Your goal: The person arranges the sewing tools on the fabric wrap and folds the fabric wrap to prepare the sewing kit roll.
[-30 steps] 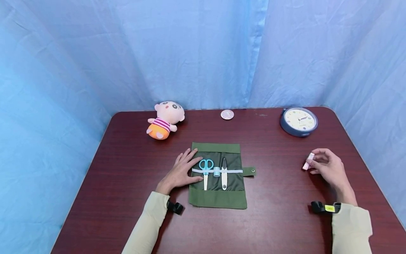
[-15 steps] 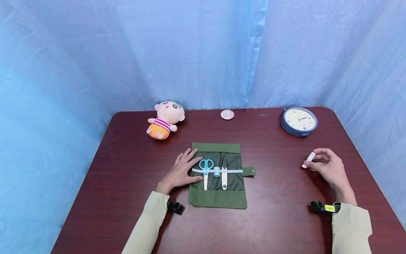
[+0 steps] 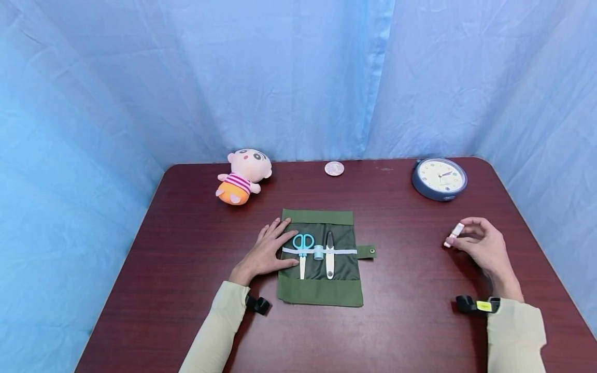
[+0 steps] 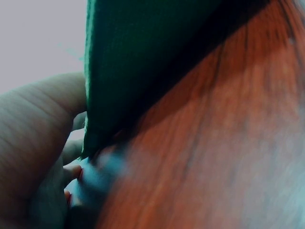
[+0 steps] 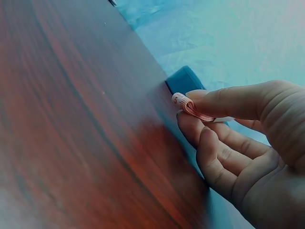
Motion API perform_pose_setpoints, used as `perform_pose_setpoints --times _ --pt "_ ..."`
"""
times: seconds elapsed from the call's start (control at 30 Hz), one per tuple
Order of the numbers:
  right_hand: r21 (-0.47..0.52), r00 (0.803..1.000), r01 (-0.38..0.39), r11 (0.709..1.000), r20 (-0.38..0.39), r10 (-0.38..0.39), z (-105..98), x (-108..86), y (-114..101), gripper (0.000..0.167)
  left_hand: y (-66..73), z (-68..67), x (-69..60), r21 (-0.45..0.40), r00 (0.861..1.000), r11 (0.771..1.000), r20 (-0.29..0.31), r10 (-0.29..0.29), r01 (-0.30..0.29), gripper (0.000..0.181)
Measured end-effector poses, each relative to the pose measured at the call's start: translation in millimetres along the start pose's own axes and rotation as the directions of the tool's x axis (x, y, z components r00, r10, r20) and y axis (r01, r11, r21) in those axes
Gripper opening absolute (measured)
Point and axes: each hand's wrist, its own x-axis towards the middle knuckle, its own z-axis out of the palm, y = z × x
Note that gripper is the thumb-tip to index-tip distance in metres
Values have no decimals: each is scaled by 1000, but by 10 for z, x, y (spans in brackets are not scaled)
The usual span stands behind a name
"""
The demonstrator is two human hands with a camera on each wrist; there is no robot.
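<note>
My left hand (image 3: 266,252) rests with spread fingers on the left edge of an unrolled green fabric tool roll (image 3: 322,294). A white elastic band (image 3: 345,252) crosses the roll. Under it lie blue-handled scissors (image 3: 302,254), a small light-blue spool (image 3: 318,255) and a slim black-and-white tool (image 3: 330,256). In the left wrist view the thumb (image 4: 43,105) touches the green cloth (image 4: 133,52). At the right, my right hand (image 3: 482,248) pinches a small white-and-pink folded bundle (image 3: 454,235) between thumb and fingers; the right wrist view shows thin layers in this bundle (image 5: 190,107).
A plush doll (image 3: 240,178) lies at the back left of the dark red table (image 3: 186,248). A round pale disc (image 3: 334,168) is near the back edge. Beyond the right hand sits a blue clock (image 3: 440,179). A snap tab (image 3: 366,252) sticks out from the roll's right side.
In the right hand the white-and-pink bundle has turned slightly and its lower end has shifted a little up and left. The left hand and the tool roll have stayed still.
</note>
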Motion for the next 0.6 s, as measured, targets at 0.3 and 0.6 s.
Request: perform_pose_setpoints --times 0.3,0.6 --pt "58 1000 18 998 14 -19 71 26 -76 46 -5 4 6 2 1000 1000 -5 2 -2 72" --pt "24 997 35 999 61 -36 206 41 -197 47 -2 1 2 8 1000 1000 -6 6 -6 73"
